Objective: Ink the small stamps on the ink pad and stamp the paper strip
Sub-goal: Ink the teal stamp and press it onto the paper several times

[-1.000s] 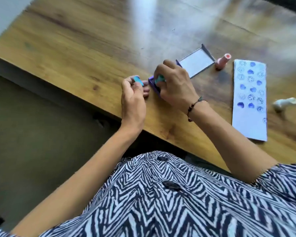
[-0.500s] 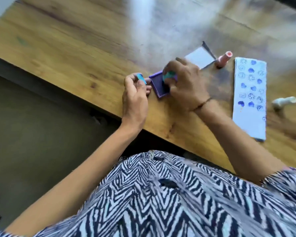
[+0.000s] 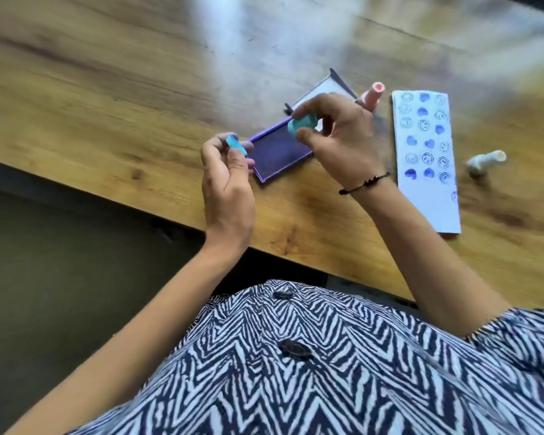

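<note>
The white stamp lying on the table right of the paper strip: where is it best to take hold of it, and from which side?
Grip the white stamp around its narrow middle, coming from above. It lies on its side with bare table around it, so both long sides seem free for thumb and finger.

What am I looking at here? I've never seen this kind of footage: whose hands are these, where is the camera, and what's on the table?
There is no machine: a person works with bare hands, filmed by one wide-angle camera on their head, looking down.

On the wooden table lies an open purple ink pad, its lid tipped back. Right of it are a pink stamp, a white paper strip covered with blue hearts and smiley faces, and a white stamp on its side.

The right hand holds a small teal stamp above the pad. The left hand pinches a small blue piece, perhaps the stamp's cap; it is too blurred to be sure.
</note>
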The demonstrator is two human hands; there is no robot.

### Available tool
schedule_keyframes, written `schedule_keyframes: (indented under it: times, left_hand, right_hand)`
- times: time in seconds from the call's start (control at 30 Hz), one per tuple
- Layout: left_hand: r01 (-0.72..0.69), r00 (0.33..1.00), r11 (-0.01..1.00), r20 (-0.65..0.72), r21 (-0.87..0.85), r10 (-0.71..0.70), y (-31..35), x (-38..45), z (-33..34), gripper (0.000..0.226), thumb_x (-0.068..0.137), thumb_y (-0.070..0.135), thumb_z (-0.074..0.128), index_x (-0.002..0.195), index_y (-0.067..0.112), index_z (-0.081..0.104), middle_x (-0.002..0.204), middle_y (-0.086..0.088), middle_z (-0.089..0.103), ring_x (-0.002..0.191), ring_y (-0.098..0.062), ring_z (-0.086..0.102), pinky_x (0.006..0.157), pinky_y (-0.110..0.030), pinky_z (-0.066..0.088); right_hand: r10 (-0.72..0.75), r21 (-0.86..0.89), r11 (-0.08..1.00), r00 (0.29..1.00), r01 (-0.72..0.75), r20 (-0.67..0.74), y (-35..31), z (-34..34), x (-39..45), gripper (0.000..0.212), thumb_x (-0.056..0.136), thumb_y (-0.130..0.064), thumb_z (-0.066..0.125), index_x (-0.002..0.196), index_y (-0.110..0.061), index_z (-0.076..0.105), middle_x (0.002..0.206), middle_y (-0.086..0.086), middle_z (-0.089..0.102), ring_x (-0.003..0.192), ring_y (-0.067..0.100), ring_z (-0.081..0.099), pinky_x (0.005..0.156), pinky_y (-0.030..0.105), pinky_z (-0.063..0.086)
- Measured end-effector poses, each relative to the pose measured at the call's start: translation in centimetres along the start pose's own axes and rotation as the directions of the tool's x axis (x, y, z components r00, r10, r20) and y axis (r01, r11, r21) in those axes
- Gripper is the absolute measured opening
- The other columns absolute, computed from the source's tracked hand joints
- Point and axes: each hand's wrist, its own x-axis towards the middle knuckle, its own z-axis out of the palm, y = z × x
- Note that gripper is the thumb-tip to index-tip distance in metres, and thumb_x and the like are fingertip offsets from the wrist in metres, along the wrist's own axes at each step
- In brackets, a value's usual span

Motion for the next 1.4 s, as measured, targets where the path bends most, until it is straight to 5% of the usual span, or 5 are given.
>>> schedule_keyframes:
  times: [0.17, 0.4, 0.57, 0.93, 1.4]
  left_hand:
    - [-0.090, 0.932, 0.996, 0.352, 0.000, 0.084, 1.4, -1.7, 4.8, 0.021, 0.089, 0.021, 0.033, 0.105, 0.013, 0.042, 0.101, -0.011, 0.062, 0.088, -0.020, 0.059, 0.086, -0.037, 0.046]
    - [-0.541, 0.555, 0.801, 0.824, 0.254, 0.113, 0.5, -1.1, 13.3, 0.026, 0.094, 0.014, 0.035, 0.116, 0.001, 0.039, 0.115, -0.020, 0.059, 0.105, -0.031, 0.053, 0.077, -0.028, 0.031]
    - [-0.575, 0.557, 0.783, 0.814, 0.237, 0.162, -0.7, -0.4, 12.9, 0.026, 0.092, 0.016, 0.036, 0.114, 0.003, 0.041, 0.110, -0.017, 0.061, 0.098, -0.029, 0.054, 0.068, -0.021, 0.026]
    - [-0.542, 0.549, 0.811, 0.824, 0.221, 0.142, -1.4, -0.2, 12.5, 0.031, 0.089, 0.021, 0.034, 0.115, 0.006, 0.040, 0.101, -0.014, 0.066, 0.088, -0.021, 0.056, 0.074, -0.027, 0.036]
    - [-0.575, 0.530, 0.791, 0.831, 0.207, 0.168, -2.0, -0.1, 12.4, 0.027, 0.090, 0.020, 0.034, 0.113, 0.006, 0.041, 0.105, -0.015, 0.065, 0.092, -0.026, 0.058, 0.072, -0.023, 0.033]
  right_hand:
    - [0.357, 0.264, 0.926, 0.855, -0.270, -0.376, 4.6, -6.6, -5.4, 0.019, 0.072, -0.007, 0.065, 0.084, -0.021, 0.067, 0.072, -0.015, 0.059, 0.060, -0.002, 0.050, 0.064, 0.024, 0.046]
    - [0.349, 0.012, 0.931, 0.882, -0.364, -0.317, 8.0, -9.3, -9.6, 0.017, 0.073, -0.002, 0.065, 0.089, -0.007, 0.067, 0.088, 0.001, 0.063, 0.065, 0.003, 0.051, 0.064, 0.012, 0.039]
    - [0.206, -0.248, 0.931, 0.947, -0.267, -0.246, 7.6, -8.6, -9.3, 0.016, 0.075, -0.005, 0.062, 0.090, -0.001, 0.065, 0.091, 0.022, 0.064, 0.087, 0.033, 0.057, 0.081, 0.034, 0.041]
    - [0.148, -0.579, 0.790, 0.979, -0.204, -0.143, 7.5, -6.9, -8.6, 0.017, 0.081, -0.014, 0.057, 0.096, -0.004, 0.057, 0.102, 0.021, 0.058, 0.103, 0.036, 0.052, 0.075, 0.045, 0.043]
    - [0.194, -0.462, 0.852, 0.968, -0.246, -0.157, 7.6, -6.6, -8.4, 0.016, 0.077, -0.009, 0.056, 0.093, -0.005, 0.058, 0.099, 0.021, 0.057, 0.084, 0.038, 0.057, 0.068, 0.042, 0.045]
